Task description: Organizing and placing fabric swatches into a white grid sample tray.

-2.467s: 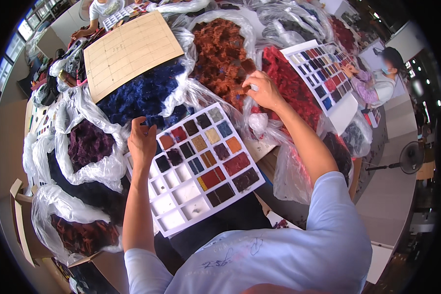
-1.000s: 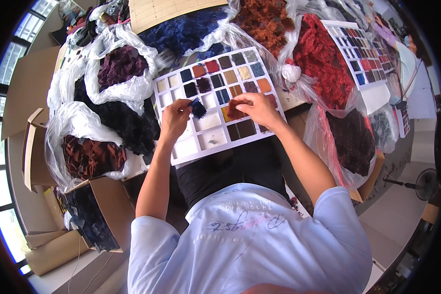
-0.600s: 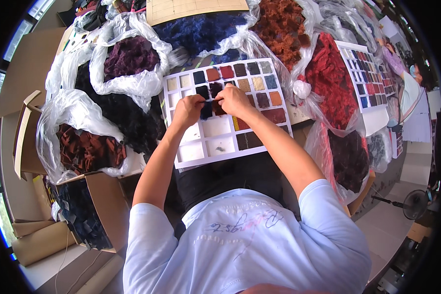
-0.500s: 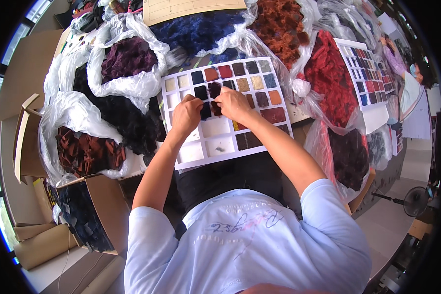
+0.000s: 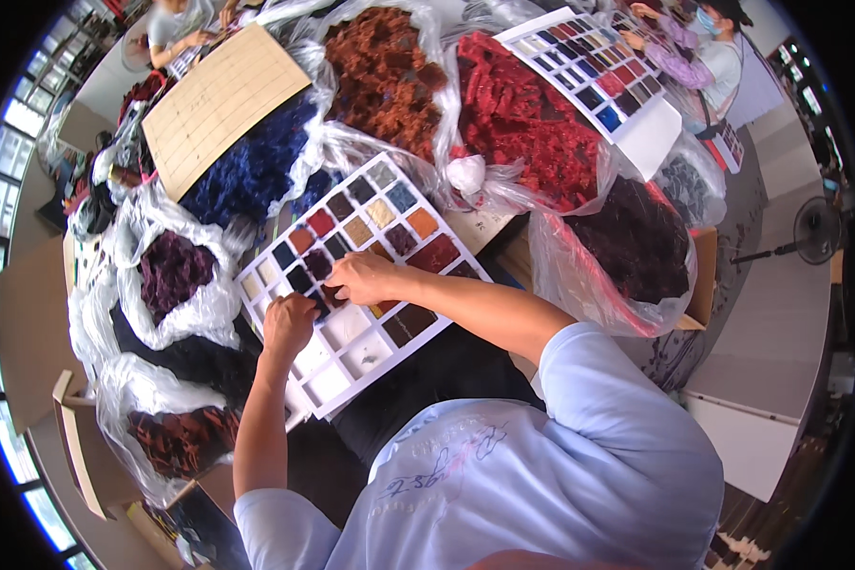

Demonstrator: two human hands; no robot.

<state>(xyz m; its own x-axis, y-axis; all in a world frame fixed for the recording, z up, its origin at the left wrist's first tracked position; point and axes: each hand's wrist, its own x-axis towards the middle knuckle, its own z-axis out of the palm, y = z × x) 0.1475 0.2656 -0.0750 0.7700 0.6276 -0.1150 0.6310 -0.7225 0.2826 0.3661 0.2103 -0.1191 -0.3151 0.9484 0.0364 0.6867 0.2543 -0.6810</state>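
A white sample board (image 5: 350, 397) with a grid of shallow compartments lies tilted before me. Small fuzzy fabric swatches in many colours fill most far and right cells, while several near-left cells are bare white. My left hand (image 5: 292, 326) is closed at a dark blue fabric swatch (image 5: 321, 306), its fingertips pinched on the edge. Beside it my right hand (image 5: 366, 277) is also closed, thumb and finger pressing at a dark brown fabric swatch (image 5: 333, 296). The fingers partly cover both pieces. A dark maroon swatch (image 5: 318, 264) sits in the cell just beyond.
Plastic bags of rust-brown fluff (image 5: 385, 76), red scraps (image 5: 522, 119) and purple fluff (image 5: 175, 271) surround the board. A gridded tan board (image 5: 223, 104) rests over blue fluff (image 5: 247, 171). Another swatch board (image 5: 584, 66) stands far right, near a masked person (image 5: 712, 71). A black fan (image 5: 815, 231) stands right.
My view has turned to the right, so the board and bags appear shifted left and rotated. Both hands stay at the same dark swatches, with little finger movement.
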